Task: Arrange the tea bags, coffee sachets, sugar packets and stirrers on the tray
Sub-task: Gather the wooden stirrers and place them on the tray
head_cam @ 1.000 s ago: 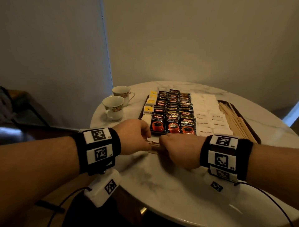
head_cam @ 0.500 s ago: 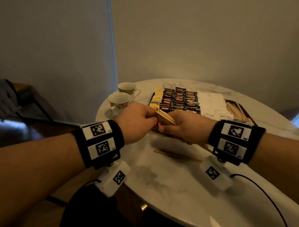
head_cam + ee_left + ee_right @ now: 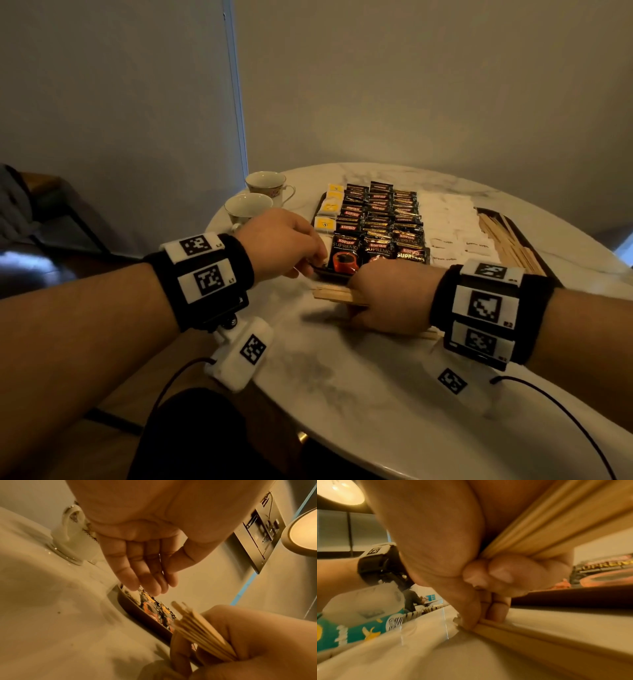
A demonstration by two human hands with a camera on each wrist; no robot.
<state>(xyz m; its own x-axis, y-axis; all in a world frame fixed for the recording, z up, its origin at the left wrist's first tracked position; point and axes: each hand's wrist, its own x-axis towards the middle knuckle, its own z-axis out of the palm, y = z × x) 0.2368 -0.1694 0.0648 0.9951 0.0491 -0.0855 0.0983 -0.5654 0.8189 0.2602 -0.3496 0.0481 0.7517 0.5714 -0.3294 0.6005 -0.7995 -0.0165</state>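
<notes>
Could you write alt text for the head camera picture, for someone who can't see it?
A person's right hand grips a bundle of wooden stirrers low over a round marble table, while the left hand hovers empty at the near edge of a dark tray. The tray holds rows of tea bags, coffee sachets, sugar packets and more stirrers.

Bare white marble tabletop (image 3: 359,394) lies open in front of the dark rectangular tray (image 3: 320,270). Tray is packed edge to edge: yellow tea bags (image 3: 325,224), black coffee sachets (image 3: 378,219), white sugar packets (image 3: 448,222), flat wooden stirrers (image 3: 510,243) at its right end. Two white floral teacups (image 3: 248,207) block the table's left side beside the tray. One loose wooden stirrer (image 3: 547,639) lies on the marble under the right hand (image 3: 387,301), whose fistful of stirrers (image 3: 334,294) juts leftward.
</notes>
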